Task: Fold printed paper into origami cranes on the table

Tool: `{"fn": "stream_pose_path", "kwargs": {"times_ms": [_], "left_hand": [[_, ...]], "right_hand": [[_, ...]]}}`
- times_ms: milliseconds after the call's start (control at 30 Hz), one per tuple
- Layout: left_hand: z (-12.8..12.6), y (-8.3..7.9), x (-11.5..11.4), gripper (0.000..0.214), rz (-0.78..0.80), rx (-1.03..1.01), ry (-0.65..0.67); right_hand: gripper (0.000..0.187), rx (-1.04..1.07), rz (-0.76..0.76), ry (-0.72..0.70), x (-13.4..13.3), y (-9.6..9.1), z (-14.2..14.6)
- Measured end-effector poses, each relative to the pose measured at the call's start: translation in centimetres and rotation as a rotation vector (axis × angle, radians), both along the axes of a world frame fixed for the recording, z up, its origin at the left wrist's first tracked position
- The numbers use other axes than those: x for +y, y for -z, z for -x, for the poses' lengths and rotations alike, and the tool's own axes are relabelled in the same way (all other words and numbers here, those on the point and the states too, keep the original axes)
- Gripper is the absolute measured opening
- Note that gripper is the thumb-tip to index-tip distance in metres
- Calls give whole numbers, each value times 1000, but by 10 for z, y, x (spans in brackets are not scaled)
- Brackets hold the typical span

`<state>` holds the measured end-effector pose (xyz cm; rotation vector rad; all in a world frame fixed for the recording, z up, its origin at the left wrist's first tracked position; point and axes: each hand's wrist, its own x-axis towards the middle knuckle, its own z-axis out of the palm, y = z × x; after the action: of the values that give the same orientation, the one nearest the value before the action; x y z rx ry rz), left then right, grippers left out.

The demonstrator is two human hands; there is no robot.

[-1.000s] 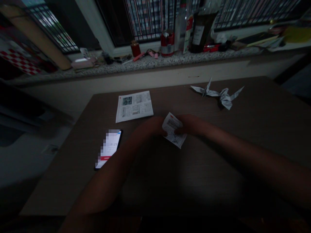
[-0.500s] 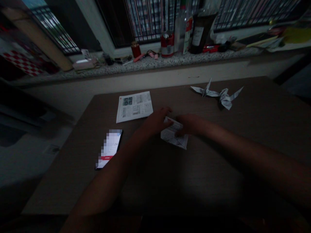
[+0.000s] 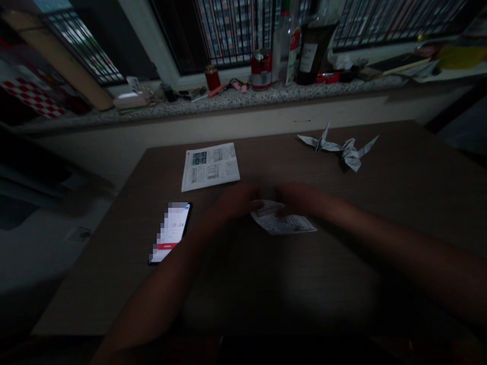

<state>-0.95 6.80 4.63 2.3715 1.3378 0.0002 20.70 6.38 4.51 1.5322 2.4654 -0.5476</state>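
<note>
A small folded piece of printed paper (image 3: 283,222) lies nearly flat on the dark brown table (image 3: 266,274), at its middle. My left hand (image 3: 238,200) grips the paper's left end and my right hand (image 3: 299,197) presses its upper edge, fingers curled over it. The light is dim and the fingers are blurred. Two folded paper cranes (image 3: 338,147) rest at the table's far right. A flat printed sheet (image 3: 210,166) lies at the far left of the table, just beyond my left hand.
A lit phone (image 3: 170,232) lies on the table left of my left forearm. Behind the table a stone window ledge (image 3: 228,99) carries a red can (image 3: 261,68), bottles (image 3: 310,43), a small red jar (image 3: 212,77) and clutter. The table's left edge drops to the floor.
The paper was held tilted up between both hands; now it lies lower and flatter and reaches further right. Both hands have dropped closer to the table.
</note>
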Motion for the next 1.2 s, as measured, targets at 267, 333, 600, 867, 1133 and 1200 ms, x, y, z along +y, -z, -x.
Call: {"fn": "stream_pose_path", "kwargs": {"times_ms": [267, 333, 600, 867, 1133, 1200], "left_hand": [[1, 0, -9, 15, 64, 7, 41], [2, 2, -9, 15, 77, -4, 72], [6, 7, -14, 11, 204, -148, 149], [12, 11, -26, 16, 197, -231, 144], [15, 16, -32, 29, 121, -264, 252], [15, 17, -32, 31, 130, -260, 256]], "right_hand": [[38, 80, -6, -45, -9, 1, -8], [39, 96, -14, -46, -9, 4, -10], [32, 184, 4, -64, -11, 10, -21], [25, 372, 65, -69, -19, 9, -32], [33, 517, 147, -10, -25, 13, -37], [35, 574, 179, 0, -26, 14, -38]]}}
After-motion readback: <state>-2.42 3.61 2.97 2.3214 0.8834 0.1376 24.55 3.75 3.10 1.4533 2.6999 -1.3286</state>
